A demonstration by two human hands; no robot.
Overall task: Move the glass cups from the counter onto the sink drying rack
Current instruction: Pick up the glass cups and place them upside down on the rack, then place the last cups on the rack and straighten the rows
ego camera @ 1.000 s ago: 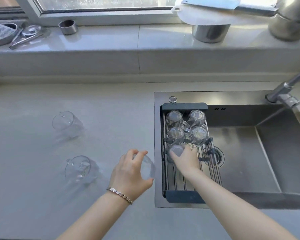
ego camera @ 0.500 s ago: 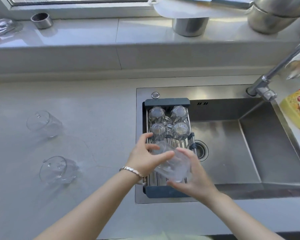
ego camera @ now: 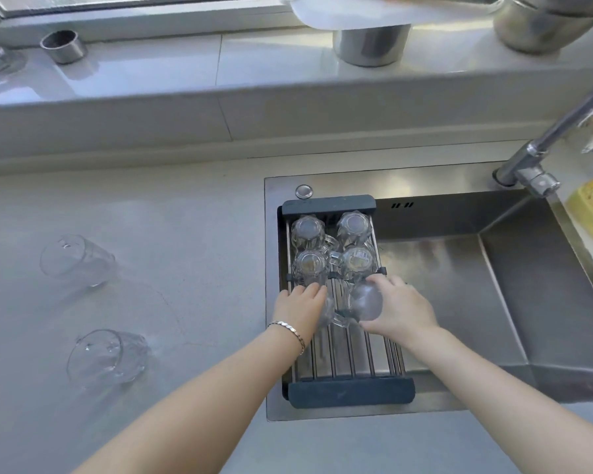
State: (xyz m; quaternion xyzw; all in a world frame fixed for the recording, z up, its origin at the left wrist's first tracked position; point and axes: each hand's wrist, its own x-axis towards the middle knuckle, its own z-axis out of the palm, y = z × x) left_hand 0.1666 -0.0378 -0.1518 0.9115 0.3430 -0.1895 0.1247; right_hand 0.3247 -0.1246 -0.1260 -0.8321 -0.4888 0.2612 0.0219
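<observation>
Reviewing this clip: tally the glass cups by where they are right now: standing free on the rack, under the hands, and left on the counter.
Standing free at the far end of the drying rack: 4
Under the hands, left hand and right hand, on the rack: 2
Lying on the counter: 2, the far cup and the near cup
Total: 8
</observation>
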